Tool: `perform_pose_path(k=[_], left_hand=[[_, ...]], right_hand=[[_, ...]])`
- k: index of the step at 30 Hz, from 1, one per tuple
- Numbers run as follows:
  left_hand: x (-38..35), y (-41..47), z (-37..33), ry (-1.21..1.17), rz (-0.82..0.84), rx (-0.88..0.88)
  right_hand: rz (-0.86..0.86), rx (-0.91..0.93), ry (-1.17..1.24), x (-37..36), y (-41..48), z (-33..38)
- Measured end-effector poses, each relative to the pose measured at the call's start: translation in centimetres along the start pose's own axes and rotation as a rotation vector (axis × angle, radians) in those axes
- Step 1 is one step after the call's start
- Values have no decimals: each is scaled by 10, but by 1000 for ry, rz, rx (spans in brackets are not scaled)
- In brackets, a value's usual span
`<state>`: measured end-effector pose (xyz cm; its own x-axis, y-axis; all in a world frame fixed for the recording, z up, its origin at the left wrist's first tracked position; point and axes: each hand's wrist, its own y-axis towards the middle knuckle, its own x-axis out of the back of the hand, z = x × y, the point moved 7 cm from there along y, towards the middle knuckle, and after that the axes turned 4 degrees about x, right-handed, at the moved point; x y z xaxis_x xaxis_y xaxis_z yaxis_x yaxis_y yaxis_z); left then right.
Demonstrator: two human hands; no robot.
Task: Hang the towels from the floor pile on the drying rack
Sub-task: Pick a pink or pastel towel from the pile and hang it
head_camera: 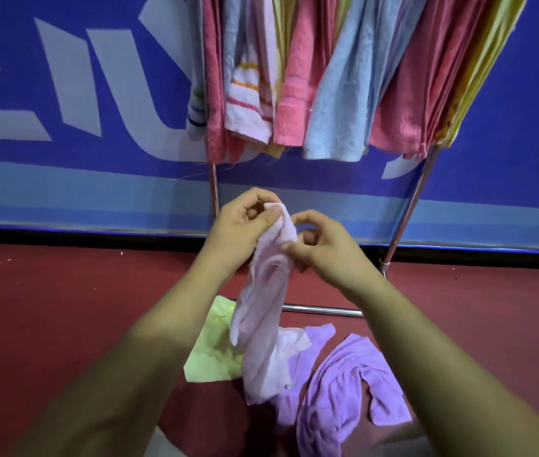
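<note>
Filling the background, a blue wall (63, 94) stands behind the drying rack (406, 219), which is crowded with hanging towels (337, 94) in pink, blue and yellow; on the red floor (63, 308) below lie a purple towel (337, 384) and a green towel (215, 351); a pale pink towel (261, 311) dangles over them, its top end pinched by the left hand (238, 232) and the right hand (324, 249), fingers curled onto the cloth.

On rack: pink, blue and yellow terry towels (337, 103) crowd the chrome-tube drying rack (408, 206) edge to edge.
Below hems: open air between rack legs.
</note>
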<state>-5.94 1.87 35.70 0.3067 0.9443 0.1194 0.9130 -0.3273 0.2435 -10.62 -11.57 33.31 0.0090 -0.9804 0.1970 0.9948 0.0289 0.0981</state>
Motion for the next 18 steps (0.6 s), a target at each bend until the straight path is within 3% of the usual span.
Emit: perform_pose_path(k=[3, 5, 10, 14, 18], left_hand=[[-2, -7, -7, 63, 79, -11], [3, -10, -5, 100, 108, -6], [17, -11, 6, 60, 96, 64], [16, -5, 17, -6, 136, 167], [7, -12, 38, 311, 356, 219]], right_hand=[[169, 43, 47, -16, -4, 3], [183, 41, 62, -17, -4, 6], [105, 3, 64, -9, 5, 1], [-30, 25, 309, -9, 17, 4], [-126, 33, 444, 5, 21, 7]])
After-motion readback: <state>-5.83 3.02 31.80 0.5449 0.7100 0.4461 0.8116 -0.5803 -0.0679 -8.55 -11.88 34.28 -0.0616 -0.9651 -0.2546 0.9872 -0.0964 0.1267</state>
